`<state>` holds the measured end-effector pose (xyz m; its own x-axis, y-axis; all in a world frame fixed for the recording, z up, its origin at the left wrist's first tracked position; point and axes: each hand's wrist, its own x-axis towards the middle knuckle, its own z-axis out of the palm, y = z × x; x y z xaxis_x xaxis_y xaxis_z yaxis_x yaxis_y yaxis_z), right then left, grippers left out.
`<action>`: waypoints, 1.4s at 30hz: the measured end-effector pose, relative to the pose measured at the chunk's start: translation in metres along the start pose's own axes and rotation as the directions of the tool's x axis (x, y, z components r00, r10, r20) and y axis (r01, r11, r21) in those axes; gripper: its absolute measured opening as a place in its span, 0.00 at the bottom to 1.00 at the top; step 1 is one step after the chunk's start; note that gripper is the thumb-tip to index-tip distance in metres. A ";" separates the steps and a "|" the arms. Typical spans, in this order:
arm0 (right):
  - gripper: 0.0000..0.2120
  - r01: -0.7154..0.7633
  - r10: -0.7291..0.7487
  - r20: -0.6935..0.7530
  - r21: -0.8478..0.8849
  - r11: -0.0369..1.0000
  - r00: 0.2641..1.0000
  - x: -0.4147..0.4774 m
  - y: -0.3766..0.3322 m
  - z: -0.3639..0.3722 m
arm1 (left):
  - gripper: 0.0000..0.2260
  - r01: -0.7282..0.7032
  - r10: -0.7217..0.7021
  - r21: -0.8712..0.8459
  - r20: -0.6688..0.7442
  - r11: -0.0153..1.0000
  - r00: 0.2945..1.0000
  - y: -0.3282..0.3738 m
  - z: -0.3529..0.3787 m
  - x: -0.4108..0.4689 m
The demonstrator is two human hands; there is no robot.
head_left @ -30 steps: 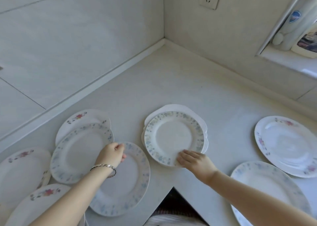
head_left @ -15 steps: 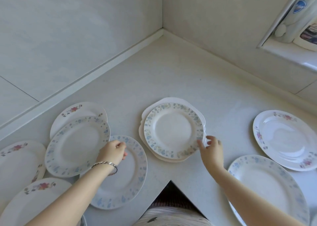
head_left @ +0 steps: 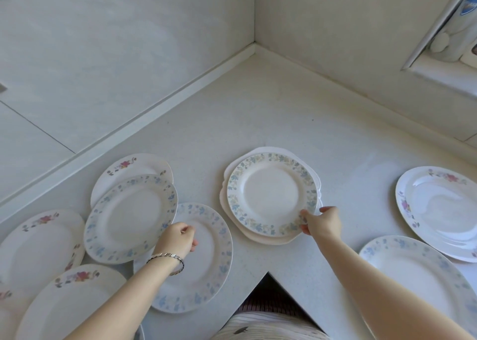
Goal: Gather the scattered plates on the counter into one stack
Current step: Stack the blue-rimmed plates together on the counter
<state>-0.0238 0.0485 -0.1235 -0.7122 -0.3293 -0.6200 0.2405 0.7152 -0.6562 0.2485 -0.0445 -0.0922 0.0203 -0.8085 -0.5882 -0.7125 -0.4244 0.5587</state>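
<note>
Right hand [head_left: 322, 223] pinching near-right rim of centre plate [head_left: 271, 193], left hand [head_left: 178, 239] loosely curled, gripping blue-rimmed plate [head_left: 129, 218] edge, leftward.

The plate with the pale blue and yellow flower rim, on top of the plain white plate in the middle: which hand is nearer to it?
Right. The right hand pinches its near right rim; the left hand is apart, over the plates on the left.
</note>
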 end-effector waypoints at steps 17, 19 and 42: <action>0.10 0.503 -0.293 0.413 -0.627 0.595 0.862 -0.035 -0.020 0.009 | 0.12 0.150 -0.440 -0.989 0.127 0.018 0.889 -0.058 -0.039 0.020; 0.10 0.509 -0.274 0.439 -0.618 0.600 0.856 -0.032 -0.017 0.004 | 0.12 0.145 -0.433 -0.989 0.123 0.018 0.893 -0.065 -0.041 0.021; 0.02 0.303 -0.272 0.135 -0.471 0.828 0.953 0.013 0.026 -0.096 | 0.15 0.263 -0.040 -0.673 0.328 0.691 0.944 0.062 0.073 -0.033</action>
<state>-0.0899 0.1218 -0.1073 -0.6551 -0.5912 -0.4704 -0.3272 0.7833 -0.5286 0.1523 -0.0139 -0.0810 -0.1822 -0.6123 -0.7693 -0.0155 -0.7806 0.6249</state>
